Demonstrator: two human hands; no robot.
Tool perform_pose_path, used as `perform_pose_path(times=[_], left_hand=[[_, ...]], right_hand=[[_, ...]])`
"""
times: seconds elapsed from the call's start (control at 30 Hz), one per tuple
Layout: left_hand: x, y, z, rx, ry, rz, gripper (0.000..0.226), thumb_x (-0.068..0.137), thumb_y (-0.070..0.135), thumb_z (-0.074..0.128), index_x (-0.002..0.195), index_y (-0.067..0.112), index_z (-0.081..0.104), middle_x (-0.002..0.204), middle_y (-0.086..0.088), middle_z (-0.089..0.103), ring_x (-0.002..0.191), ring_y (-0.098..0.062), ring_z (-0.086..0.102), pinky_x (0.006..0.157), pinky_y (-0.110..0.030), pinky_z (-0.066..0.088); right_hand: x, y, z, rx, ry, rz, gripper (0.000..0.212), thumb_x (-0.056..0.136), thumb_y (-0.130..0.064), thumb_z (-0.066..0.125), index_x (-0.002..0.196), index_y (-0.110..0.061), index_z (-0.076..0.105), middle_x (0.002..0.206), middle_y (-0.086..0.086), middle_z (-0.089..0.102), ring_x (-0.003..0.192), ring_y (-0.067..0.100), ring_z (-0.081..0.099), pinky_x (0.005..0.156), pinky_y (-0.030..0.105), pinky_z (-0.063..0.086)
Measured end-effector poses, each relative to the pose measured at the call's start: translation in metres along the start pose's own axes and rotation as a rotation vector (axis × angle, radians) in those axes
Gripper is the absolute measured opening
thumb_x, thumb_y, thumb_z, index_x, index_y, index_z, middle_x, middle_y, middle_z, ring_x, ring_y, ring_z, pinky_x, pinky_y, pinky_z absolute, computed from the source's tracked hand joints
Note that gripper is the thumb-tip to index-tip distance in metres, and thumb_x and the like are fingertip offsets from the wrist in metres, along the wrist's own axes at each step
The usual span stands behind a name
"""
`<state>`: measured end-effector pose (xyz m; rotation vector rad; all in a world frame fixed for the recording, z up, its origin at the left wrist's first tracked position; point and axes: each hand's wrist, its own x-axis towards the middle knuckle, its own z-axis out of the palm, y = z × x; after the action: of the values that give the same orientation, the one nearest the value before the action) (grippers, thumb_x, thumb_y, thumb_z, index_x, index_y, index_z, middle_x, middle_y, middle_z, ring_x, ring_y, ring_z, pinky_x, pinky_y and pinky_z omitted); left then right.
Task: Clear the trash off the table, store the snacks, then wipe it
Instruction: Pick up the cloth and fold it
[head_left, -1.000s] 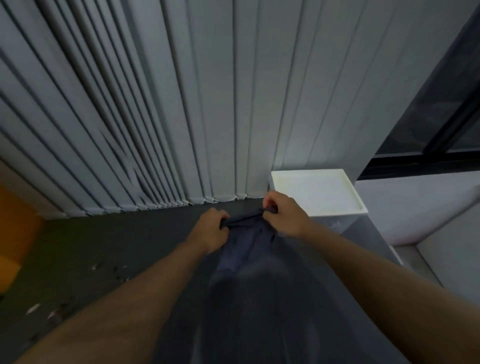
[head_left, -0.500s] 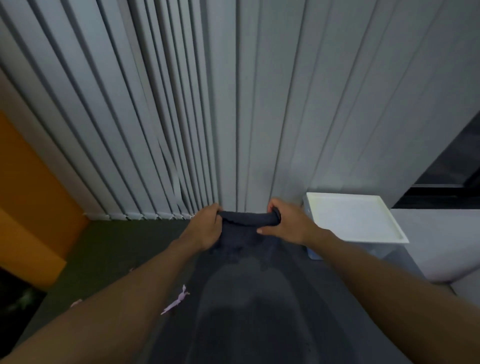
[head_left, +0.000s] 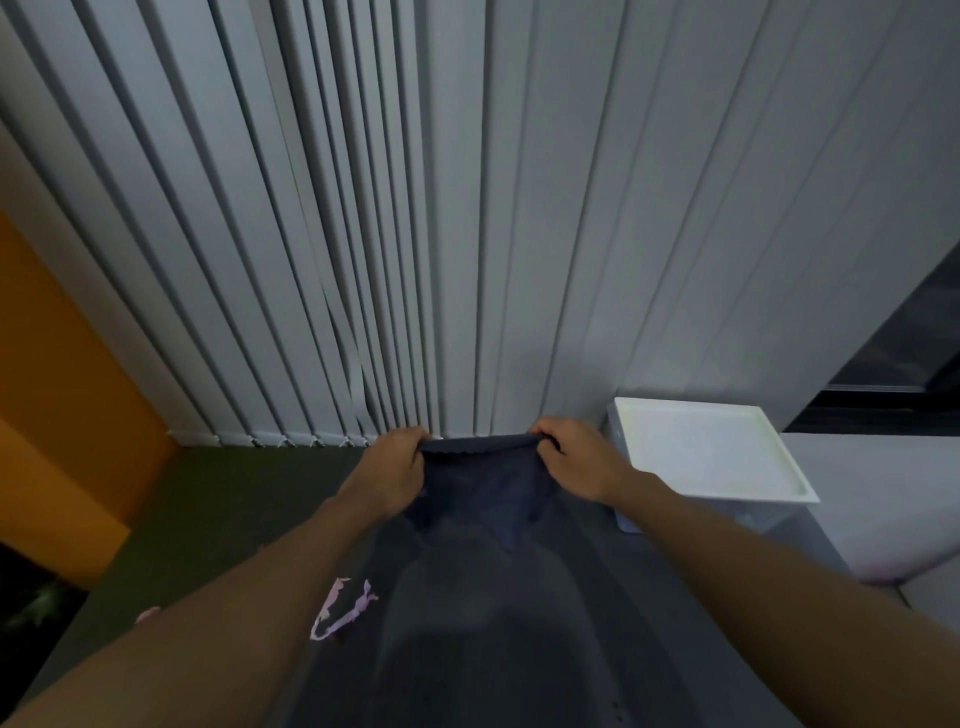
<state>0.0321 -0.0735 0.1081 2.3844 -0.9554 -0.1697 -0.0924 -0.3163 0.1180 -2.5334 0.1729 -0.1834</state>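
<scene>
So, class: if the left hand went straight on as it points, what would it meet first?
Probably the vertical blinds beyond the left hand, which grips the dark cloth; depth is unclear.

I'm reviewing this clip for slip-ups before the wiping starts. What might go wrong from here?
1. The dark blue cloth hangs from its top edge, pinched by the left hand and right hand; if either grip slackens, it may drop to the floor.
2. With both hands busy, the pink paper scraps on the floor may get overlooked.
3. The white tray sits near the right hand; shaking the cloth might bump it.
</scene>
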Motion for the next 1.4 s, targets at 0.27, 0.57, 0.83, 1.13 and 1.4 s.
perform_pose_path(times=[0.27, 0.57, 0.83, 1.13, 1.4], left_hand=[[-0.008, -0.018, -0.001, 0.035, 0.072, -0.011, 0.026, 0.082, -0.006, 0.049, 0.096, 0.009, 0.064, 0.101, -0.007, 0.056, 0.096, -0.024, 0.053, 0.088, -0.031, 0.041], [-0.045, -0.04, 0.034, 0.154, -0.5, -0.138, 0.024, 0.083, 0.002, 0.053, 0.091, 0.01, 0.074, 0.095, -0.008, 0.072, 0.084, -0.012, 0.058, 0.073, -0.025, 0.044], [-0.061, -0.055, 0.095, 0.182, -0.589, -0.215, 0.028, 0.084, 0.007, 0.049, 0.104, 0.006, 0.069, 0.115, -0.016, 0.068, 0.108, -0.032, 0.062, 0.085, -0.033, 0.046], [-0.047, -0.072, 0.137, 0.143, -0.357, -0.275, 0.025, 0.085, 0.01, 0.053, 0.108, 0.012, 0.06, 0.115, -0.015, 0.061, 0.106, -0.036, 0.059, 0.089, -0.043, 0.048], [-0.081, -0.052, 0.179, -0.028, -0.582, -0.157, 0.022, 0.08, 0.028, 0.071, 0.101, 0.021, 0.068, 0.097, 0.004, 0.067, 0.092, -0.016, 0.065, 0.077, -0.024, 0.047]], right_hand=[[-0.007, 0.006, 0.0, 0.011, 0.101, -0.051, 0.017, 0.095, -0.01, 0.059, 0.105, -0.013, 0.073, 0.103, 0.0, 0.073, 0.093, 0.013, 0.064, 0.083, 0.015, 0.043], [-0.042, 0.03, 0.038, -0.044, -0.516, 0.157, 0.013, 0.089, -0.027, 0.064, 0.079, -0.029, 0.072, 0.073, -0.02, 0.066, 0.071, -0.005, 0.058, 0.07, 0.016, 0.043], [-0.064, 0.056, 0.095, -0.016, -0.595, 0.389, 0.023, 0.085, -0.019, 0.052, 0.067, -0.007, 0.059, 0.067, 0.009, 0.054, 0.064, 0.014, 0.044, 0.061, 0.033, 0.034], [-0.058, 0.088, 0.134, -0.141, -0.373, 0.453, 0.031, 0.096, -0.029, 0.055, 0.124, -0.019, 0.062, 0.125, 0.004, 0.066, 0.114, 0.026, 0.061, 0.096, 0.034, 0.048], [-0.033, 0.077, 0.171, -0.04, -0.403, 0.311, 0.039, 0.09, -0.024, 0.065, 0.129, -0.024, 0.061, 0.124, 0.0, 0.067, 0.115, 0.021, 0.061, 0.097, 0.038, 0.05]])
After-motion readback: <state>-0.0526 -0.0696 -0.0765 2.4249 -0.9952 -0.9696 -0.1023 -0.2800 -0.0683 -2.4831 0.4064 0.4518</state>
